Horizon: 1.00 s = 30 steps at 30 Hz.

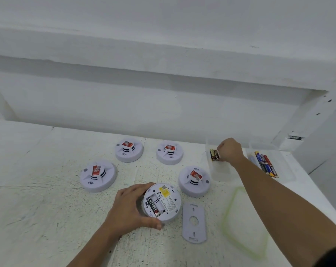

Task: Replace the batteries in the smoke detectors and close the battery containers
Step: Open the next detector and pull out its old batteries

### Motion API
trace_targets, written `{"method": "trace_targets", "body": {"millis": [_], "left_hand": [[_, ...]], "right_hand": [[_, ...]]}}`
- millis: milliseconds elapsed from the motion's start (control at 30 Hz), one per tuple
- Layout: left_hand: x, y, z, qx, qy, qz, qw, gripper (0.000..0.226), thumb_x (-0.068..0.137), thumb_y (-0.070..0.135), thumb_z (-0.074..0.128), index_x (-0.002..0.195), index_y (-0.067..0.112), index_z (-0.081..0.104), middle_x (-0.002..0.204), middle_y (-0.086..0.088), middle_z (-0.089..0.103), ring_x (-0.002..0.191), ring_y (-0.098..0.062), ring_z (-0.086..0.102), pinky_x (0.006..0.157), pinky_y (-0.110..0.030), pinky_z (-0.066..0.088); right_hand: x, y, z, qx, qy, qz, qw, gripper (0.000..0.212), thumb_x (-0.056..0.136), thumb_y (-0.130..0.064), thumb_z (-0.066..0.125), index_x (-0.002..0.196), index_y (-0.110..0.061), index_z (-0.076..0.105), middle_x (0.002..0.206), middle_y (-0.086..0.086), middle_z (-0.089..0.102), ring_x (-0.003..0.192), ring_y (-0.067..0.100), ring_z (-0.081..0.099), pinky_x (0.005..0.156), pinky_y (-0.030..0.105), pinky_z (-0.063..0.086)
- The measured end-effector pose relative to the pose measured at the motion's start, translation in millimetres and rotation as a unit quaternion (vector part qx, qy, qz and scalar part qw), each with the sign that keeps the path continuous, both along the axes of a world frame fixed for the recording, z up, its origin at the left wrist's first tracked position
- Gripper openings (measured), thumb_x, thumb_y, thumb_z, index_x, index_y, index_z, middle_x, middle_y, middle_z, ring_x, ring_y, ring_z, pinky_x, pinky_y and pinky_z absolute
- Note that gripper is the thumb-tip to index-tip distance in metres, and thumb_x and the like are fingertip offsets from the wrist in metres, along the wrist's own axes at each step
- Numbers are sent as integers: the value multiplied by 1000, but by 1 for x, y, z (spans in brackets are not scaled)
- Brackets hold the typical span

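Table (pixel 38 199): white, speckled, rough; near edge cut off. Clear lid (pixel 226 209), green-rimmed and blurred, laid at right. Two clear tubs barely made out; far tub (pixel 286 170) filled with mixed batteries (pixel 267 164). Four round white detectors (pixel 97 176) set face up, red-labelled. Open detector (pixel 169 205) turned back up near centre, clasped round its rim by left grip (pixel 130 207). One black battery (pixel 153 207) seated in its bay. Flat grey cover plate (pixel 194 222) laid just beside. Right grip (pixel 230 150) curled inside near tub (pixel 220 170), against dark batteries (pixel 214 155). Fingertips hidden; hold cannot be told.
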State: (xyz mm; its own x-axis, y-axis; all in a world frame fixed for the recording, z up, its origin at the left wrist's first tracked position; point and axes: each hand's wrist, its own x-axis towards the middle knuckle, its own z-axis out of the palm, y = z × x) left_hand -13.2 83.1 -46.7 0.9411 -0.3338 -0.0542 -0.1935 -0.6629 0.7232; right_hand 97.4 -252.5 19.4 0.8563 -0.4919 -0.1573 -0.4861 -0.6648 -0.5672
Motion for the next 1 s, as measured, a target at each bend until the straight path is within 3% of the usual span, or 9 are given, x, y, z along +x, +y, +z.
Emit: {"method": "trace_targets", "body": {"millis": [133,233,333,433,500,600,700,800,1000], "left_hand": [[0,-1,1,1,6,-5,1000,108,20,88,71,121,69,35,131,34,42,128,-9,35,101,-30,23],[1,0,1,2,3,-8,1000,107,21,87,72,120,71,33,132,32,43,128,-10,34,102,-30,23],[0,-1,4,-2,-2,-18,1000,107,23,85,74,122,70,34,131,32,44,128,-8,33,101,-28,20],[-1,-1,8,-5,-6,-26,1000,105,26,85,73,122,69,35,132,31,44,129,-6,32,103,-27,17],[-1,-1,9,-7,-4,-31,999,103,28,83,74,122,69,34,132,31,43,129,-5,32,102,-26,16],[-2,0,8,-8,-15,-44,999,100,30,82,74,121,71,34,129,34,44,128,-2,35,102,-25,15],[-3,0,11,-12,-18,-47,999,97,29,83,72,117,70,35,124,40,41,126,4,35,102,-24,15],[-5,0,13,-17,-23,-49,998,96,28,86,68,116,67,35,120,44,39,123,8,36,100,-21,14],[-6,0,14,-24,-27,-50,998,99,25,91,61,116,65,35,116,45,39,115,23,28,97,-18,14]], "right_hand": [[-13,-2,15,42,-71,2,997,23,85,9,46,94,8,67,86,16,64,87,38,65,82,45,55],[-30,6,28,45,-145,4,988,24,88,4,45,93,-2,68,93,10,65,86,33,66,82,39,54],[-50,25,37,33,-209,47,976,21,87,-1,50,89,-11,69,78,-4,63,78,21,63,77,34,54],[-82,59,38,57,-196,136,969,18,86,-5,57,84,-20,68,74,-12,63,67,7,59,64,23,52],[-104,85,33,65,-153,241,956,17,86,-9,60,86,-22,70,80,-12,66,68,1,59,65,14,49],[-126,117,19,13,-88,397,913,17,91,-16,58,101,-19,71,99,-9,68,86,0,59,75,7,41],[-129,135,4,-88,-86,521,844,25,94,-15,51,111,-15,69,112,-1,69,100,16,58,88,27,45],[-126,141,-3,-183,-111,603,769,22,89,-10,53,101,-10,72,106,1,72,91,26,58,78,44,49],[-121,144,2,-284,-106,648,699,20,92,-19,54,107,-13,67,109,1,70,95,23,57,74,40,51]]}}
